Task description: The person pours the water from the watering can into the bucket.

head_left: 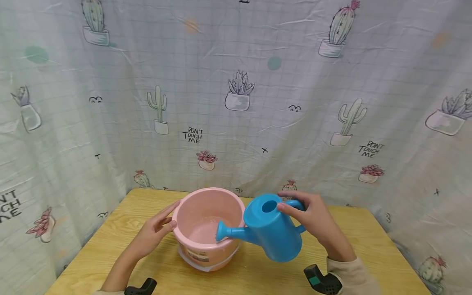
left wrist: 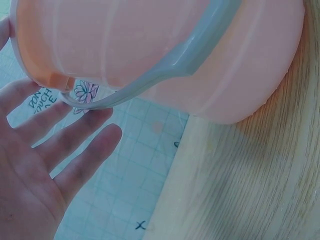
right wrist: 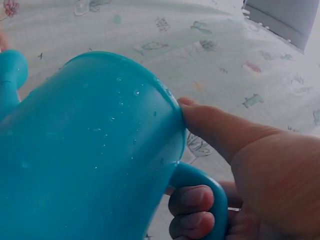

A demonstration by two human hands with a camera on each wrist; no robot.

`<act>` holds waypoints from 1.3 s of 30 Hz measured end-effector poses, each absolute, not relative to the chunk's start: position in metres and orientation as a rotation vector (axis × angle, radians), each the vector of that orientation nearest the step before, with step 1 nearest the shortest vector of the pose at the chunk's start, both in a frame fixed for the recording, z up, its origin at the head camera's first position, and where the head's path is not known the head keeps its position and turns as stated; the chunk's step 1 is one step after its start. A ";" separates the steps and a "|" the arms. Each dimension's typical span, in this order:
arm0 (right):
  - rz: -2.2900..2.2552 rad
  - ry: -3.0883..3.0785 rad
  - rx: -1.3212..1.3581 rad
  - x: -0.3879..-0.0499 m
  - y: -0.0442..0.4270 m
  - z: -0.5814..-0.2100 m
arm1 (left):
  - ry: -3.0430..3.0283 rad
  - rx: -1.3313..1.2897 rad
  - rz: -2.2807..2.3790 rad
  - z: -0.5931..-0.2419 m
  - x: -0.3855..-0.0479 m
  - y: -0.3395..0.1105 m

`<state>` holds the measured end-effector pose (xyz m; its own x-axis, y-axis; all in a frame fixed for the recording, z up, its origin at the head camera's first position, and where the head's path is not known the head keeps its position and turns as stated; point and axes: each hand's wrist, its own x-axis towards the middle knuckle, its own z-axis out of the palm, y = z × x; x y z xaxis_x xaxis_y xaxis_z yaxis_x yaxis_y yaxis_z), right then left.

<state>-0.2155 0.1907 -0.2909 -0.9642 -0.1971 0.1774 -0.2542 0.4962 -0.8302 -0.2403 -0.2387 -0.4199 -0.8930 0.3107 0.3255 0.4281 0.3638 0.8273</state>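
A pink bucket (head_left: 195, 241) stands on the wooden table with a pale carry handle (left wrist: 170, 67) hanging down its side. The left hand (head_left: 149, 235) touches the bucket's left rim, its fingers spread and fairly straight in the left wrist view. In the right hand (head_left: 313, 215) is a blue watering can (head_left: 278, 235), tilted toward the bucket. Fingers curl through the can's handle (right wrist: 220, 205) while the thumb presses near its top edge. The can's spout head (head_left: 222, 231) hangs over the bucket's right rim. Droplets cling to the can's wall; no stream shows at the spout.
The wood-grain table (head_left: 343, 246) reaches back to a pale curtain (head_left: 206, 114) printed with cacti, which also hangs at both sides. Dark wrist devices (head_left: 322, 280) sit on both forearms. The bucket's bottom shines; whether water lies there I cannot tell.
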 end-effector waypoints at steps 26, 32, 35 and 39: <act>2.044 -2.047 -0.250 -0.187 0.203 -0.349 | -2.464 -0.707 -1.632 -0.420 -0.240 -0.239; 2.108 -2.024 -0.286 -0.191 0.208 -0.358 | -2.471 -0.711 -1.632 -0.419 -0.239 -0.242; 2.129 -2.035 -0.328 -0.196 0.214 -0.362 | -2.465 -0.721 -1.638 -0.419 -0.240 -0.241; 2.150 -2.038 -0.391 -0.199 0.221 -0.366 | -2.456 -0.744 -1.654 -0.421 -0.240 -0.240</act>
<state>-0.1993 0.2214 -0.3657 -0.9542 0.2874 -0.0831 0.0675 -0.0637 -0.9957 -0.2402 -0.2403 -0.4213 -0.8774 0.3434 0.3350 0.4395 0.2957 0.8482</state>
